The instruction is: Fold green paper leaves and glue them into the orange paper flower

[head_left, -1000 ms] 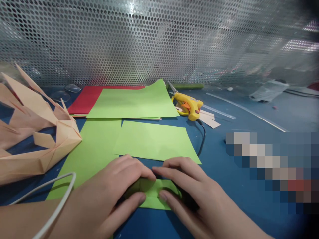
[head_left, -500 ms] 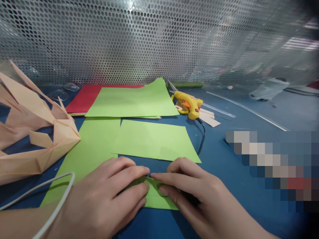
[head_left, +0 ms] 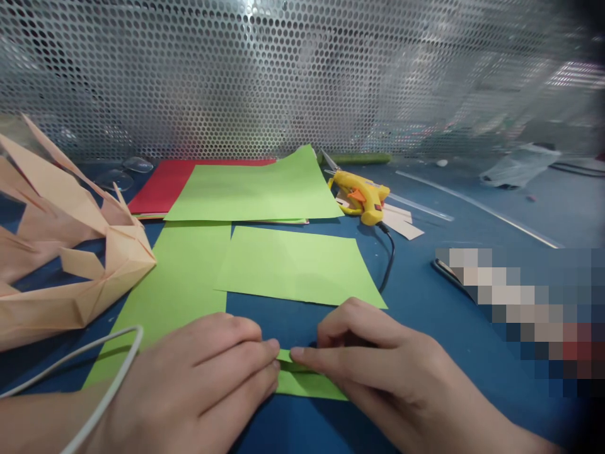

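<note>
A small folded green paper piece lies on the blue table near the front edge. My left hand rests over its left part, fingers curled and pressed down on it. My right hand covers its right part, forefinger stretched along the fold and the other fingers bent. The two forefingers nearly meet above the paper. Most of the piece is hidden under my hands.
Green sheets and a red sheet lie behind my hands. A peach folded paper model stands at the left. A yellow glue gun with a black cord sits at the back right. A white cable crosses my left forearm. Perforated metal screen behind.
Both hands have slid toward me and pressed the green piece flatter. Less of the paper shows between them now.
</note>
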